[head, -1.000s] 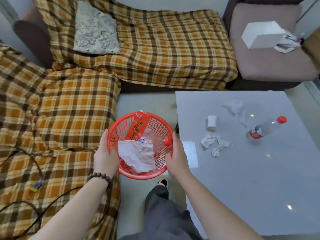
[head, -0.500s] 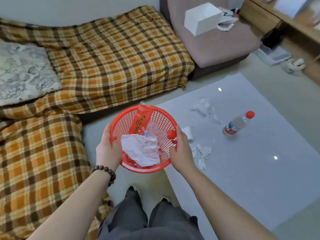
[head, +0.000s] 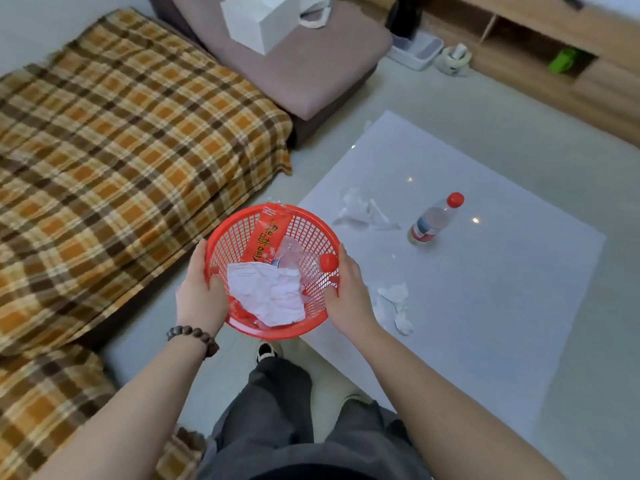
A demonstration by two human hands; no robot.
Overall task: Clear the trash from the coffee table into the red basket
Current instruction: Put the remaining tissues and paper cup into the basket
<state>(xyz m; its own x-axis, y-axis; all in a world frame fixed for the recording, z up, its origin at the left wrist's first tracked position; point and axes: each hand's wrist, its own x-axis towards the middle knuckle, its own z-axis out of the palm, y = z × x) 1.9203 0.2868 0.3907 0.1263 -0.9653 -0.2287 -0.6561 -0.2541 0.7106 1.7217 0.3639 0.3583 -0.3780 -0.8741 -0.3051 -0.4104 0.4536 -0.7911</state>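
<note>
Round red plastic mesh basket [head: 313, 233] gripped by left hand [head: 199, 299] at 9 o'clock and right hand [head: 348, 296] at 3, fingers [head: 217, 282] curled over rim; crumpled white tissues [head: 394, 303] and clear red-capped plastic bottle [head: 433, 220] on grey counter [head: 502, 306] toward 2 o'clock

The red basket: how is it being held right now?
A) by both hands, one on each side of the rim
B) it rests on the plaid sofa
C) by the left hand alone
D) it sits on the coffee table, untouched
A: the left hand and right hand grip opposite sides of the red basket, held beside the coffee table.
</note>
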